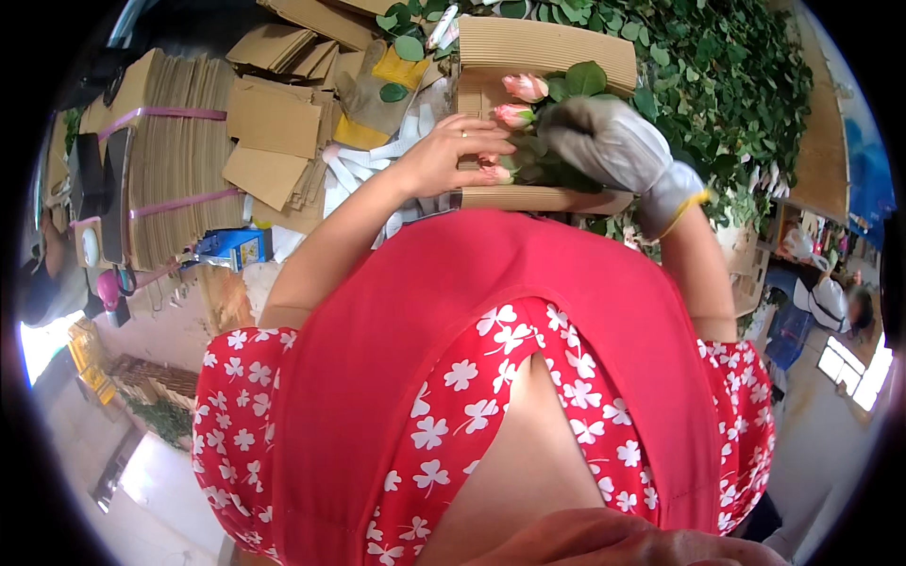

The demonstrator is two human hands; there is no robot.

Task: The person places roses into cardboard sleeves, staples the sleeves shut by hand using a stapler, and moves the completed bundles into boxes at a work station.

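Several pink roses (pixel 526 88) lie with their heads to the left on a corrugated cardboard wrap (pixel 547 52), whose ribbed sides rise along the far and near edges. My bare left hand (pixel 453 153) reaches over the nearer rose heads, its fingers stretched out and its thumb apart beside a lower rose (pixel 495 175). On my right hand (pixel 609 146) is a grey-white work glove with a yellow cuff edge. It curls down over the leafy stems, slightly blurred; what lies inside its fingers is hidden. A green leaf (pixel 585 78) shows just beyond the glove.
Cut greenery (pixel 727 75) is heaped at the far right. A strapped stack of cardboard (pixel 179 156) stands at the left, near loose cardboard pieces (pixel 274 118). Beyond my left hand lie a yellow-and-grey glove (pixel 377 90) and white strips (pixel 344 174). A blue box (pixel 236 247) sits nearer left.
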